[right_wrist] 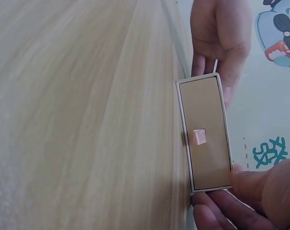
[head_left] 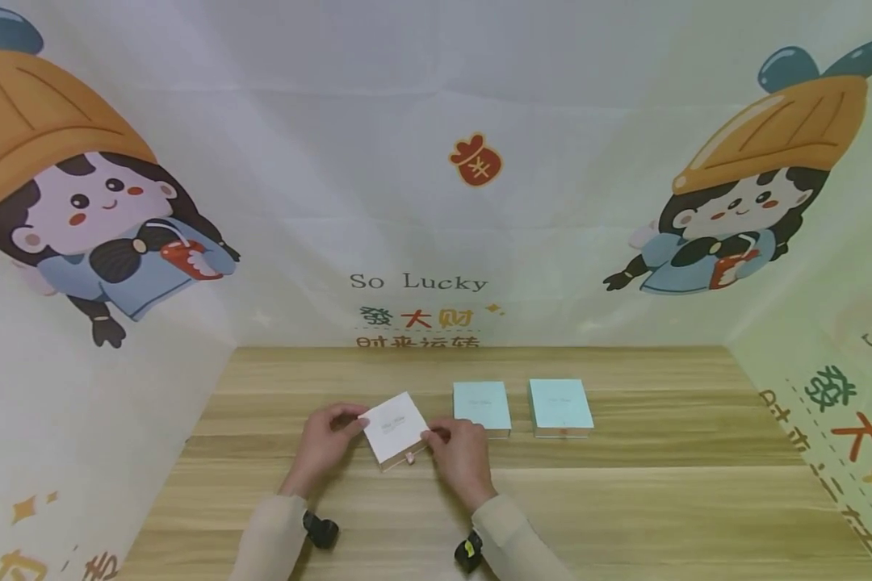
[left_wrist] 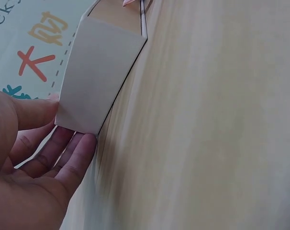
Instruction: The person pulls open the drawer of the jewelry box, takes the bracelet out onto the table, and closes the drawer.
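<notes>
A small white drawer box (head_left: 394, 430) is held at an angle between both hands, close over the wooden table. My left hand (head_left: 327, 442) pinches its left corner, thumb on the lid's edge and fingers behind. The right hand (head_left: 462, 456) grips the opposite corner. In the right wrist view, the tan drawer front (right_wrist: 207, 158) sits flush in its sleeve, with a pink ribbon tab (right_wrist: 199, 137) at its middle. The left wrist view shows the box's plain side (left_wrist: 99, 76), with the left fingertips (left_wrist: 89, 143) at its lower end. Grey print marks the lid.
Two mint-green boxes stand to the right: one (head_left: 481, 406) just past my right hand, the other (head_left: 560, 403) farther along. A printed cloth (head_left: 298, 266) walls the wooden table (head_left: 661, 508) at the back and both sides.
</notes>
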